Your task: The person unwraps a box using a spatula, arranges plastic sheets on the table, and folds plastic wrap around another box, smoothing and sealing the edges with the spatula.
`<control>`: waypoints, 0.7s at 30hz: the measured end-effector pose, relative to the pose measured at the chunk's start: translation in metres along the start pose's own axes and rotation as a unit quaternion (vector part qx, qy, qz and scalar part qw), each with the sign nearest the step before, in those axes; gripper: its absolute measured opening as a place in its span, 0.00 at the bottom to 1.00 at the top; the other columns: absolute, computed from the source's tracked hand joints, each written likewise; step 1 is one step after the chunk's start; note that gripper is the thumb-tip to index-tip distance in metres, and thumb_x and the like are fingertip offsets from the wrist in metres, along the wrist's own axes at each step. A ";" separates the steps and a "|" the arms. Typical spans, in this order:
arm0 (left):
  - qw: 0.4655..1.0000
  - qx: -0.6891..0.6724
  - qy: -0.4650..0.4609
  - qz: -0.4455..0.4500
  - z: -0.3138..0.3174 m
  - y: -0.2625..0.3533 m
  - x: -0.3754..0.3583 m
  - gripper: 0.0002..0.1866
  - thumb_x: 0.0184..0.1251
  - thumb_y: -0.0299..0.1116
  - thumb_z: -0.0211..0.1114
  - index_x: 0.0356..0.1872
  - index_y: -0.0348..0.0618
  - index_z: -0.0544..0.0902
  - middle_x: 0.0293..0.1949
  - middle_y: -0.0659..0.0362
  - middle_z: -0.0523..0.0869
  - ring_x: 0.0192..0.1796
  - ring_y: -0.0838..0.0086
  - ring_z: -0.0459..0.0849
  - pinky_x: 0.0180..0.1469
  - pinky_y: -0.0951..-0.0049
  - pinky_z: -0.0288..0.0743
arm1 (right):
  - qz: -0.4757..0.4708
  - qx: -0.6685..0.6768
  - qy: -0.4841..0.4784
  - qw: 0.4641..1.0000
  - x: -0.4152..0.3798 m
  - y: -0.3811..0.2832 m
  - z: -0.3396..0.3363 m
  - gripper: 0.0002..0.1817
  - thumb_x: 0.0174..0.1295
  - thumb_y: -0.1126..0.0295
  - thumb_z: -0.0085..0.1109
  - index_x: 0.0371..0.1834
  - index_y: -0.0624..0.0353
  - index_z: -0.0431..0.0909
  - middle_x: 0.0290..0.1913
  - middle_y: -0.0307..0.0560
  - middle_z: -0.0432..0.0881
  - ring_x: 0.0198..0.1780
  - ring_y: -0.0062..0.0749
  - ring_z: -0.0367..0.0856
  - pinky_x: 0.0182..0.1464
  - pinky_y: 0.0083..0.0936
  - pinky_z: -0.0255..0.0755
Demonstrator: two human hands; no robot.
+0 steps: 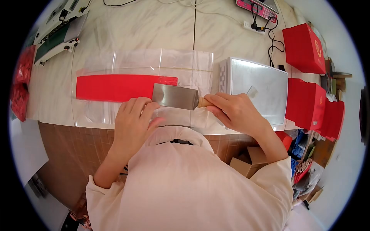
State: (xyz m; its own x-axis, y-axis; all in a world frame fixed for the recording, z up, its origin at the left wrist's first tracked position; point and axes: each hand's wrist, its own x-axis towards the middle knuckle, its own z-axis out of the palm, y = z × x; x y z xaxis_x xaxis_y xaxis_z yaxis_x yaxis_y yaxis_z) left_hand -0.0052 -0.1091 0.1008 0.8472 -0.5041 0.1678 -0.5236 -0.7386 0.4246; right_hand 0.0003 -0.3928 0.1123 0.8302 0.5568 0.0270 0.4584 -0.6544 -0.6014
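My right hand (233, 109) is closed around the light wooden handle (204, 102) of a wide, flat metal blade (175, 96), roughly rectangular. That blade points left and overlaps the right part of a long red strip (115, 87). My left hand (135, 115) has its fingers stretched forward and its thumb apart, with the fingertips at the blade's lower left corner and the strip's lower edge. Under the strip lie clear plastic sheets (192, 63), wrinkled and shiny.
A white metal-topped box (258, 88) stands to the right on the marbled table (154, 23). Beyond it are red boxes (302, 48), black cables (271, 46) and a pink device (256, 9). A green-belted machine (59, 38) sits at the far left. Below, a cardboard box (250, 161) rests by the floor.
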 end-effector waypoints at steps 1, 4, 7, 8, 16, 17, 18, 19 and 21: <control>1.000 0.009 0.004 0.013 0.002 -0.002 -0.001 0.17 0.52 0.34 0.74 0.41 0.41 0.80 0.35 0.58 0.79 0.39 0.62 0.77 0.44 0.64 0.71 | 0.001 0.000 -0.003 1.000 0.001 -0.001 0.000 0.10 0.65 0.69 0.59 0.47 0.60 0.79 0.32 0.46 0.82 0.26 0.41 0.79 0.25 0.32 0.70; 0.999 0.027 0.010 0.037 0.002 -0.004 -0.001 0.15 0.52 0.31 0.73 0.42 0.43 0.81 0.34 0.59 0.79 0.39 0.64 0.77 0.46 0.64 0.70 | -0.002 -0.004 -0.009 1.000 0.003 -0.002 0.000 0.10 0.65 0.69 0.59 0.47 0.60 0.79 0.31 0.46 0.82 0.25 0.42 0.78 0.25 0.32 0.70; 0.997 0.044 0.018 0.066 -0.001 -0.006 0.004 0.13 0.52 0.28 0.71 0.39 0.44 0.81 0.34 0.61 0.79 0.38 0.65 0.76 0.47 0.64 0.69 | -0.028 -0.014 0.024 0.999 0.005 -0.002 0.005 0.08 0.66 0.67 0.59 0.44 0.56 0.76 0.27 0.41 0.78 0.25 0.40 0.78 0.22 0.33 0.67; 0.995 0.049 0.024 0.082 -0.003 -0.007 0.007 0.11 0.51 0.27 0.71 0.37 0.44 0.82 0.33 0.61 0.78 0.38 0.66 0.76 0.47 0.64 0.68 | -0.029 -0.014 0.024 0.999 0.006 -0.001 0.005 0.08 0.66 0.67 0.59 0.44 0.56 0.76 0.27 0.41 0.78 0.25 0.40 0.78 0.22 0.33 0.67; 0.989 0.034 0.008 0.141 -0.014 -0.020 0.029 0.08 0.46 0.26 0.71 0.27 0.45 0.80 0.30 0.62 0.74 0.40 0.67 0.75 0.47 0.63 0.68 | -0.018 -0.024 0.001 1.000 0.008 -0.005 -0.001 0.09 0.65 0.68 0.59 0.45 0.58 0.79 0.29 0.44 0.79 0.24 0.42 0.77 0.24 0.32 0.69; 0.989 0.032 0.011 0.146 -0.013 -0.022 0.032 0.08 0.46 0.27 0.71 0.26 0.45 0.80 0.30 0.62 0.74 0.40 0.67 0.75 0.47 0.63 0.68 | -0.020 -0.024 0.003 1.000 0.008 -0.004 -0.001 0.09 0.65 0.68 0.59 0.45 0.58 0.79 0.29 0.44 0.79 0.24 0.42 0.77 0.24 0.32 0.69; 0.988 0.034 0.012 0.148 -0.013 -0.024 0.035 0.08 0.46 0.27 0.71 0.26 0.45 0.80 0.30 0.62 0.74 0.40 0.67 0.75 0.47 0.63 0.68 | -0.025 -0.032 -0.001 0.999 0.008 -0.003 -0.001 0.09 0.64 0.69 0.60 0.46 0.56 0.77 0.28 0.42 0.79 0.24 0.41 0.77 0.23 0.33 0.68; 0.989 0.014 0.001 0.147 -0.013 -0.026 0.038 0.07 0.47 0.27 0.71 0.26 0.44 0.79 0.31 0.62 0.74 0.39 0.67 0.75 0.47 0.64 0.68 | -0.030 -0.041 -0.004 0.999 0.008 -0.002 -0.002 0.09 0.64 0.69 0.60 0.46 0.53 0.75 0.27 0.40 0.78 0.24 0.40 0.78 0.22 0.33 0.68; 0.989 -0.002 -0.008 0.149 -0.013 -0.029 0.042 0.07 0.48 0.27 0.71 0.25 0.44 0.79 0.31 0.62 0.74 0.39 0.67 0.75 0.46 0.64 0.68 | -0.033 -0.037 -0.007 0.999 0.009 -0.003 -0.004 0.10 0.64 0.70 0.60 0.47 0.53 0.75 0.27 0.40 0.78 0.24 0.40 0.78 0.22 0.33 0.68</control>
State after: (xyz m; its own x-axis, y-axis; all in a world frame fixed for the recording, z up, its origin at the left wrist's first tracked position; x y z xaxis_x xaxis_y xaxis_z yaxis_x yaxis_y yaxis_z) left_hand 0.0468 -0.1024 0.1072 0.6542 -0.7058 0.2720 -0.7490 -0.5544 0.3629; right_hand 0.0075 -0.3880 0.1173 0.7935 0.6063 0.0528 0.5342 -0.6523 -0.5377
